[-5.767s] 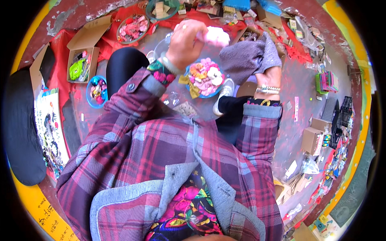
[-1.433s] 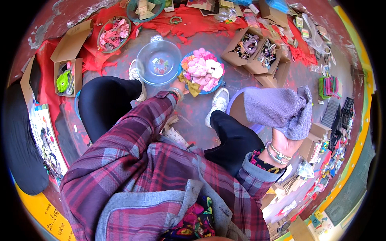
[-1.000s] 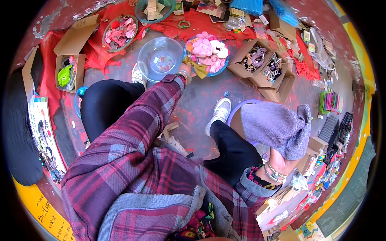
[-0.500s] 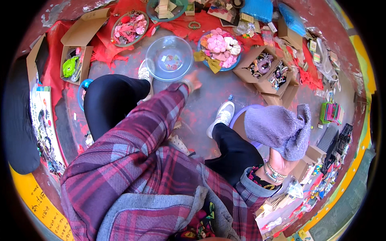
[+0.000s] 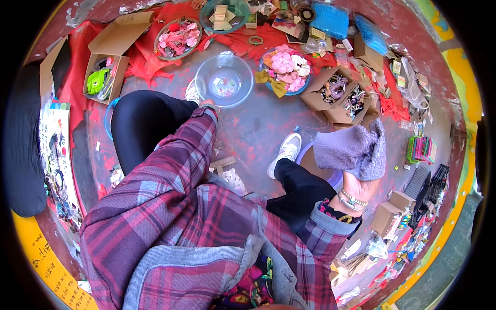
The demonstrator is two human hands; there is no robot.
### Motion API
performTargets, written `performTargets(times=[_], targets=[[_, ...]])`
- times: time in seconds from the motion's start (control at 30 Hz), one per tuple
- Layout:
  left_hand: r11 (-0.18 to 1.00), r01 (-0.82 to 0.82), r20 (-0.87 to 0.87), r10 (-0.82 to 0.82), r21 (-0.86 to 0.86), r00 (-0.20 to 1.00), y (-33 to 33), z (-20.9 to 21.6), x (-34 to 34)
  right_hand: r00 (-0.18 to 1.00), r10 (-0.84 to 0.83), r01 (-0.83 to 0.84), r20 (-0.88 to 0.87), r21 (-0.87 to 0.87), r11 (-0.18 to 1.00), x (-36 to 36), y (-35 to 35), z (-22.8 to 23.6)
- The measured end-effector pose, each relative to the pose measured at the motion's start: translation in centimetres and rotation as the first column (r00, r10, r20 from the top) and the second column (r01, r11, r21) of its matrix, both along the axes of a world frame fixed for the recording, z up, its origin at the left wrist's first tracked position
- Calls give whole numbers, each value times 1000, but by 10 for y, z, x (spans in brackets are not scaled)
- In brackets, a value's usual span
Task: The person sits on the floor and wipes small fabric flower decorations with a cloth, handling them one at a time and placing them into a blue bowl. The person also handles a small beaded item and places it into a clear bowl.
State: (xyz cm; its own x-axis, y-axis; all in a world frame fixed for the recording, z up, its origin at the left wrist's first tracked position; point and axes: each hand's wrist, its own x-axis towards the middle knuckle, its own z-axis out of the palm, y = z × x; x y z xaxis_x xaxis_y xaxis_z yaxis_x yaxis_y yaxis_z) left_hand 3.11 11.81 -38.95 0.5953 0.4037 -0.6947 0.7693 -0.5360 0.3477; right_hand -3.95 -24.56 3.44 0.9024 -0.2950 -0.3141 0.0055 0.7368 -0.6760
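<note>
My right hand [image 5: 362,187] grips a purple-grey cloth [image 5: 343,152], which covers most of its fingers. The cloth is raised above a purple-rimmed basin [image 5: 335,181] on the floor. My left arm reaches forward in a plaid sleeve. Only a little of my left hand [image 5: 207,102] shows beyond the cuff, at the near left rim of a clear plastic basin [image 5: 243,93]. Its fingers are hidden, so I cannot tell whether it holds the rim. Some small printed pieces show at the bottom of the clear basin.
Beyond stand a bowl of pink hair accessories [image 5: 178,39], a blue basin of scrunchies [image 5: 284,70] and a green basin [image 5: 240,23]. Open cardboard boxes [image 5: 323,101] hold hair ties at right. Another box [image 5: 106,77] stands at left. My white shoes [image 5: 287,152] are on the floor.
My left hand has moved left along the near side of the clear basin. The cloth in my right hand has shifted slightly left and its upper fold has changed shape. The view has shifted a little.
</note>
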Motion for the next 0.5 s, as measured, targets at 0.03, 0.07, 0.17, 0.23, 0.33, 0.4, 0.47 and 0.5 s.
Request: performTargets(times=[0.03, 0.07, 0.17, 0.23, 0.33, 0.4, 0.47, 0.5], targets=[[730, 642, -195, -612, 234, 767, 1, 22, -8, 1000, -24, 24, -11, -44, 999, 0, 5, 0], [716, 637, -112, -635, 285, 764, -13, 55, -19, 1000, -13, 13, 1, 11, 1000, -3, 5, 0], [553, 801, -288, -748, 229, 598, -10, 13, -42, 999, -23, 24, -34, 15, 1000, 5, 15, 6], [336, 925, -262, -890, 178, 374, -23, 6, -54, 1000, 24, -24, -17, -6, 1000, 3, 13, 3], [116, 984, -173, -975, 138, 139, -53, 5, -56, 999, 24, -24, -27, 3, 1000, 1, 14, 4], [212, 977, -84, -974, -2, 211, -64, -4, -53, 999, 33, -33, -12, 28, 999, 1, 17, 7], [377, 905, -28, -925, -198, 379, -73, -21, -49, 999, 28, -28, -24, 12, 1000, 6, 12, 4], [418, 873, -4, -902, -250, 431, -77, -20, -45, 999, 27, -28, -26, -4, 1000, 8, 8, 2]])
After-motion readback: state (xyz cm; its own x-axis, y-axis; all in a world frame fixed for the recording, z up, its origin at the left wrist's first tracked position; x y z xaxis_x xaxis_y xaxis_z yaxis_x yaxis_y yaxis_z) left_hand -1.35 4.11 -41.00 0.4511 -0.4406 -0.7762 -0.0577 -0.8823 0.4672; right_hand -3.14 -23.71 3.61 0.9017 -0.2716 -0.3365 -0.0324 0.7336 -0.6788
